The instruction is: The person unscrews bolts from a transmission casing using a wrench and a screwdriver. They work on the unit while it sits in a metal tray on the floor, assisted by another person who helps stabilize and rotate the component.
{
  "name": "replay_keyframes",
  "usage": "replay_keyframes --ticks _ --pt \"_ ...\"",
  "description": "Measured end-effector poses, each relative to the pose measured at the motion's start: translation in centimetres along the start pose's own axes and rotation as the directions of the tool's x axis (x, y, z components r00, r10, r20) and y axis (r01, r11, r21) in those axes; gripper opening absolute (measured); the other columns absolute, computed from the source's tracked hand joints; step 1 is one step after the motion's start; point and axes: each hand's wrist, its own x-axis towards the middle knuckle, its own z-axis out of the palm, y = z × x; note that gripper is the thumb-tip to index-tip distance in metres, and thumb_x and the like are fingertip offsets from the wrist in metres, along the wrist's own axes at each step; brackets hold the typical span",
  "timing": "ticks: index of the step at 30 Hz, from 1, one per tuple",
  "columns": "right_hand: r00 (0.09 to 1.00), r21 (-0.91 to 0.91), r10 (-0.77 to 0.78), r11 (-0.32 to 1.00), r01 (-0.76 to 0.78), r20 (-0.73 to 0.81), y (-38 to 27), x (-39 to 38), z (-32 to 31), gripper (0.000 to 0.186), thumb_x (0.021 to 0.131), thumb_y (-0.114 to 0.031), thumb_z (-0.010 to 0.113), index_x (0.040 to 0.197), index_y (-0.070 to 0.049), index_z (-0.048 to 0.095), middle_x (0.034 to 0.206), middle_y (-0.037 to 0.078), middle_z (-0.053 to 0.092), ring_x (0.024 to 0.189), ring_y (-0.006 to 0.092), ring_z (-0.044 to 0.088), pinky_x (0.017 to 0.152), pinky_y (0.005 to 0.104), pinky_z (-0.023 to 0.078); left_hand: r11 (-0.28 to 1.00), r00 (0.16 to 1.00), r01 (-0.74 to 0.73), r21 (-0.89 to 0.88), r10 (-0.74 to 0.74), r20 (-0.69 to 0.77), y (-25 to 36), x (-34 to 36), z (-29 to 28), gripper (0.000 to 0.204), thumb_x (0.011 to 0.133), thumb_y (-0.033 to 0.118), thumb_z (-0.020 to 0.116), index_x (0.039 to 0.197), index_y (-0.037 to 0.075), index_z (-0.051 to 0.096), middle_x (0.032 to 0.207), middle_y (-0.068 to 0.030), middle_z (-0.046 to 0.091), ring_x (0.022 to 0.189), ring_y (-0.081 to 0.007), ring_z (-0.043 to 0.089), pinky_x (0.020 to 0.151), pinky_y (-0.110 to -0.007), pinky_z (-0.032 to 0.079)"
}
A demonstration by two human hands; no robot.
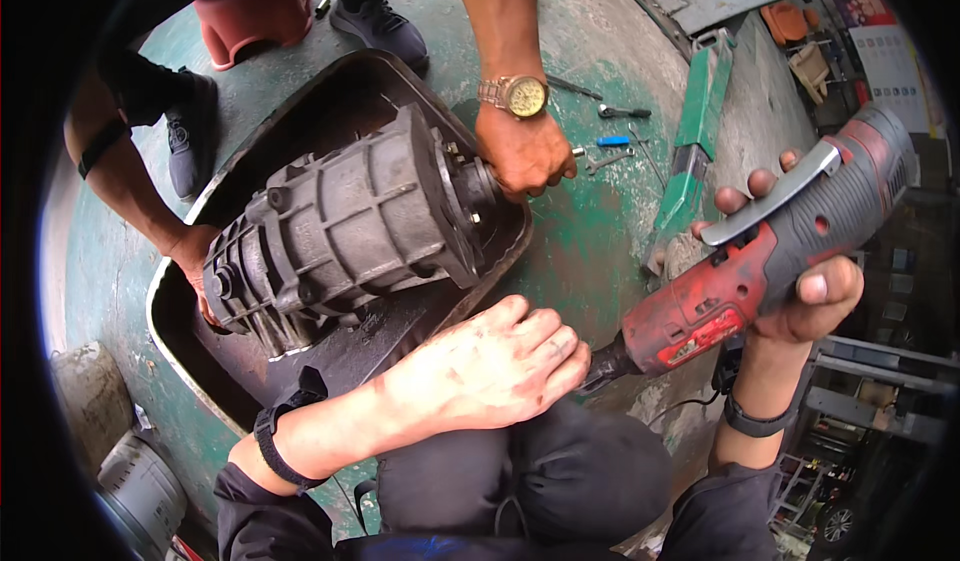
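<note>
My right hand (830, 286) is wrapped around the body of a red and grey cordless ratchet wrench (700, 301), raised at the right with its grey lever facing up. The wrench's narrow dark nose points down-left to my left hand (510, 366). Closed fingers of that hand cover the tip of the nose, so the very end is hidden. Beyond my hands, a grey ribbed metal gearbox housing (350, 216) lies on its side in a black pan (165, 296). Another person's left-side hand (195, 261) holds one end, and their watch-wearing hand (525, 151) grips the shaft end.
On the green worn floor right of the pan lie a blue-handled tool (613, 142), a small wrench (607, 161) and a black ratchet (623, 112). A green steel bar (700, 111) stands beyond them. A red stool (255, 11) is at the back, a white bucket (140, 491) at lower left.
</note>
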Motion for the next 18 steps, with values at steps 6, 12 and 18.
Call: replay_keyframes --ticks 6,12,18 --pt "0.912 -0.031 0.12 0.989 -0.144 -0.393 1.2 -3.2 -11.0 0.077 0.06 -0.009 0.056 0.135 0.003 0.042 0.127 0.03 0.055 0.117 0.0511 0.056 0.098 0.0661 0.047 0.939 0.988 0.149 -0.31 -0.155 0.007 1.1 3.1 3.6 0.053 0.082 0.035 0.071 0.127 0.009 0.059 0.122 -0.0123 0.059 0.11 -0.0286 0.059 0.097 -0.04 0.045" --pt "0.702 0.001 0.334 0.903 -0.429 -0.629 2.3 -2.1 -28.3 0.059 0.066 -0.007 0.056 0.123 -0.004 0.042 0.109 0.027 0.06 0.095 0.0454 0.065 0.083 0.06 0.056 0.619 0.829 0.559 -0.552 -0.399 0.392 0.7 2.8 3.0 0.04 0.079 0.025 0.078 0.111 0.004 0.069 0.107 -0.0126 0.068 0.099 -0.0309 0.064 0.086 -0.041 0.05" --pt "0.501 0.022 0.314 0.863 -0.505 -0.807 6.8 1.8 -44.1 0.039 0.061 -0.005 0.063 0.098 -0.002 0.052 0.082 0.014 0.058 0.072 0.0314 0.061 0.07 0.05 0.056 0.228 0.513 0.83 -0.508 -0.669 0.537 1.7 3.2 1.7 0.035 0.078 0.02 0.077 0.105 -0.001 0.07 0.103 -0.0156 0.071 0.097 -0.0314 0.066 0.088 -0.04 0.05"
